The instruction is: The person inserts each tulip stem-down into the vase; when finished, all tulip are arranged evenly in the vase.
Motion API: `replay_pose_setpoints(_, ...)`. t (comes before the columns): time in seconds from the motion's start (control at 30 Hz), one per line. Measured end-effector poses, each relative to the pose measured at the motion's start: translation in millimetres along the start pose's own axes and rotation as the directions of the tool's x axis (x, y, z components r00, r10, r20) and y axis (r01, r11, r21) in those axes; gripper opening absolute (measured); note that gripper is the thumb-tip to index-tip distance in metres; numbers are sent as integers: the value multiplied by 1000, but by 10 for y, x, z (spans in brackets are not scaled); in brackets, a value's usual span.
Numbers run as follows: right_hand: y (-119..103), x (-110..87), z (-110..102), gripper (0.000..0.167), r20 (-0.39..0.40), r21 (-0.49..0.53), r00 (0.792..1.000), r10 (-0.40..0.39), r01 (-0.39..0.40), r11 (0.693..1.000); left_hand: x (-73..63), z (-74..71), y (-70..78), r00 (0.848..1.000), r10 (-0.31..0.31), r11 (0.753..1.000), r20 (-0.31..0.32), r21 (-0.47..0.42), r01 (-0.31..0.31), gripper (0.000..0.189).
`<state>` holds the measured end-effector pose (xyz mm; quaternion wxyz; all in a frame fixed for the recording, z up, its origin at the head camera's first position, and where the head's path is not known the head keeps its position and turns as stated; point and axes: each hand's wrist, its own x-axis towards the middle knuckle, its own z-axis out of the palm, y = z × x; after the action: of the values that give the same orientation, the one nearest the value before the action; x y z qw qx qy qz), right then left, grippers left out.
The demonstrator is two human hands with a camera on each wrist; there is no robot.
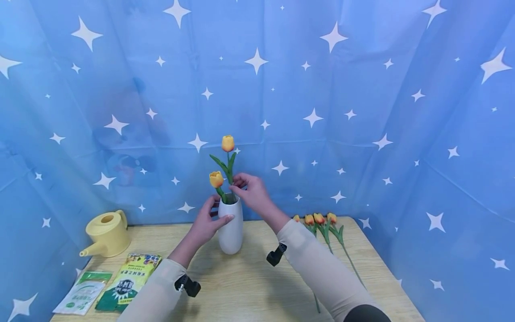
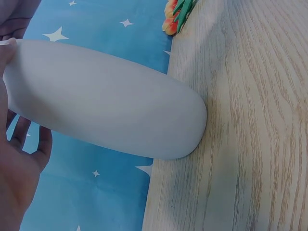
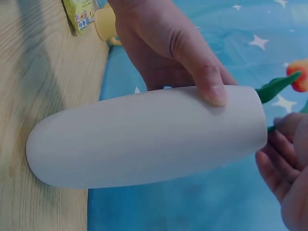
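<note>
A white vase (image 1: pixel 230 232) stands upright on the wooden table, and its smooth side fills much of the left wrist view. My left hand (image 1: pixel 206 226) grips the vase near its top, thumb across the front, as the right wrist view shows. One orange-yellow tulip (image 1: pixel 216 179) leans left out of the vase's mouth. A second, taller tulip (image 1: pixel 227 143) rises above it with green leaves. Just over the rim my right hand (image 1: pixel 252 191) pinches that taller tulip's stem, whose lower end is hidden inside the vase.
On the left are a yellow watering can (image 1: pixel 109 237), a green-and-yellow packet (image 1: pixel 128 281) and a white-and-green packet (image 1: pixel 82 293). Several tulips (image 1: pixel 319 218) lie at the right, partly behind my right sleeve. A blue starred curtain (image 1: pixel 257 98) hangs behind the table (image 1: pixel 241 290).
</note>
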<state>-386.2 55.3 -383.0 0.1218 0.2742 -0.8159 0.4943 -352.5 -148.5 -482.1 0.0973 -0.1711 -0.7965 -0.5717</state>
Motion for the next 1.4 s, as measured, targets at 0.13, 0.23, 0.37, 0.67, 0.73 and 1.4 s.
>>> replay_pose_setpoints(0.13, 16, -9, 7, 14, 13, -13, 1000, 9, -9, 1000, 1, -2, -1, 1000, 3, 1000, 6, 1, -3, 67)
replay_pose_setpoints(0.23, 25, -15, 10, 15, 26, -15, 1000, 15, -14, 1000, 4, -2, -4, 1000, 2, 1000, 6, -1, -2, 66)
replay_pose_setpoints(0.37, 30, -24, 13, 15, 45, -22, 999, 13, -12, 1000, 6, 0, -1, 1000, -5, 1000, 6, -4, 5, 67)
replay_pose_setpoints(0.67, 20, -39, 44, 12, 74, -77, 997, 31, -25, 997, -8, -1, 24, 1000, -9, 1000, 10, -15, 9, 67)
replay_pose_setpoints(0.73, 27, -36, 50, 11, 77, -87, 996, 36, -29, 996, -4, 0, 16, 1000, -5, 1000, 14, -16, 6, 68)
replay_pose_setpoints(1.4, 125, -135, -82, 23, 88, 10, 993, 76, -77, 997, 18, 6, -29, 1000, 15, 1000, 1, 5, -15, 65)
